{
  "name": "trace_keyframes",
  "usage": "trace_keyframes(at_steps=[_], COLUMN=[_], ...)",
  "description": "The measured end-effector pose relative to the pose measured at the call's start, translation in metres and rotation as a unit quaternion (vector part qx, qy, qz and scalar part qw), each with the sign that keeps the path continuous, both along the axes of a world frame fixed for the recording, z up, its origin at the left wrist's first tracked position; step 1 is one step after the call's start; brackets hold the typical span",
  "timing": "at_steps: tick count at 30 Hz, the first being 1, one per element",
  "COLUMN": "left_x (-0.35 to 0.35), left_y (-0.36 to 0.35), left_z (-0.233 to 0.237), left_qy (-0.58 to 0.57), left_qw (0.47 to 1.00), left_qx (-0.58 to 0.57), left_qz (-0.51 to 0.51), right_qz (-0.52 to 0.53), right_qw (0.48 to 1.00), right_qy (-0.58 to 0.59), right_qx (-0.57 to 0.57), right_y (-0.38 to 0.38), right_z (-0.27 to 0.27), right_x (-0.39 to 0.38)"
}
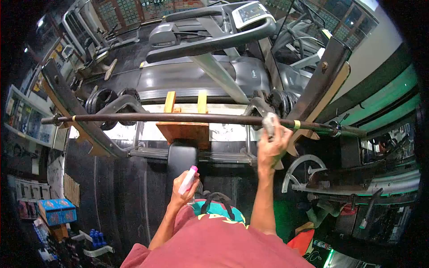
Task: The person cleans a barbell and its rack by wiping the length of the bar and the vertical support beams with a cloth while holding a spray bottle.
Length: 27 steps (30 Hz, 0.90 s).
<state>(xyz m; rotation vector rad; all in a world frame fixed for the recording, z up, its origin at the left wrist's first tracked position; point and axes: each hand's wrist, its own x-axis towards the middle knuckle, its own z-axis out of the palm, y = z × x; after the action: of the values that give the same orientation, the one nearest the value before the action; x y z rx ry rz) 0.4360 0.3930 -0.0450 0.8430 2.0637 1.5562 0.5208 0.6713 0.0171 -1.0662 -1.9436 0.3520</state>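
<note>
The right hand (pixel 272 149) holds a wad (pixel 269 121), probably cloth, at the cylindrical bar (pixel 192 118).

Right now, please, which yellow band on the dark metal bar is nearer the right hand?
The rightmost yellow band, beside the right hand; the left band is farther.

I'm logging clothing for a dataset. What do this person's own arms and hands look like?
The left hand and right hand are ungloved. Both forearms are bare, with no watch or wristband in sight; rings are too small to tell. The dark red shirt leaves the forearms uncovered.
</note>
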Motion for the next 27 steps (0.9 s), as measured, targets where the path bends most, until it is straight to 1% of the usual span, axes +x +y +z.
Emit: trace_keyframes(at_steps=[2,4,5,6,7,8,9,11,13,14,15,17,19,21,23,25,27], left_x=[0.002,0.007,0.01,0.01,0.011,0.011,0.012,0.016,0.023,0.025,0.03,0.038,0.05,0.068,0.086,0.105,0.126], left_y=[0.001,-0.003,-0.006,-0.008,-0.01,-0.014,-0.018,-0.024,-0.034,-0.04,-0.044,-0.053,-0.063,-0.07,-0.072,-0.071,-0.07], left_z=[0.005,0.008,0.009,0.01,0.009,0.007,0.006,0.008,0.008,0.004,0.001,-0.003,-0.006,-0.01,-0.015,-0.015,-0.016], left_qy=[0.004,0.006,-0.021,-0.046,-0.043,0.006,0.055,0.078,-0.068,-0.064,-0.064,-0.007,-0.004,-0.004,-0.031,-0.021,0.006], left_qw=[1.0,1.0,0.999,0.998,0.998,0.999,0.998,0.994,0.991,0.989,0.988,0.986,0.981,0.976,0.968,0.966,0.97], left_qx=[0.0,-0.003,-0.011,-0.019,-0.02,-0.001,0.017,0.039,0.048,0.054,0.058,0.056,0.063,0.071,0.087,0.089,0.077], left_qz=[0.013,0.023,0.034,0.045,0.047,0.043,0.04,0.062,0.108,0.118,0.128,0.158,0.185,0.208,0.234,0.243,0.228], right_qz=[0.056,0.13,0.174,0.175,0.229,0.282,0.251,0.175,0.124,0.144,0.171,0.176,0.184,0.2,0.234,0.283,0.352], right_qw=[0.998,0.991,0.984,0.983,0.971,0.953,0.964,0.981,0.991,0.988,0.978,0.959,0.957,0.959,0.96,0.953,0.932], right_qy=[-0.02,-0.018,-0.015,-0.013,0.019,0.05,0.056,0.083,0.034,-0.027,-0.122,-0.22,-0.224,-0.201,-0.114,-0.11,-0.085], right_qx=[0.014,-0.021,-0.043,-0.045,-0.07,-0.094,-0.073,-0.017,0.026,0.05,0.018,-0.004,-0.01,-0.007,0.099,-0.018,-0.03], right_y=[-0.024,-0.048,-0.053,-0.054,-0.054,-0.054,-0.05,-0.033,-0.011,0.003,0.012,0.017,0.014,0.009,0.005,-0.008,-0.015], right_z=[0.001,0.011,0.01,0.009,0.008,0.007,0.006,0.025,0.047,0.048,0.046,0.046,0.052,0.044,0.036,0.034,0.008], right_x=[-0.019,-0.033,-0.036,-0.036,-0.037,-0.039,-0.039,-0.042,-0.048,-0.053,-0.057,-0.063,-0.056,-0.046,-0.029,-0.001,0.03])
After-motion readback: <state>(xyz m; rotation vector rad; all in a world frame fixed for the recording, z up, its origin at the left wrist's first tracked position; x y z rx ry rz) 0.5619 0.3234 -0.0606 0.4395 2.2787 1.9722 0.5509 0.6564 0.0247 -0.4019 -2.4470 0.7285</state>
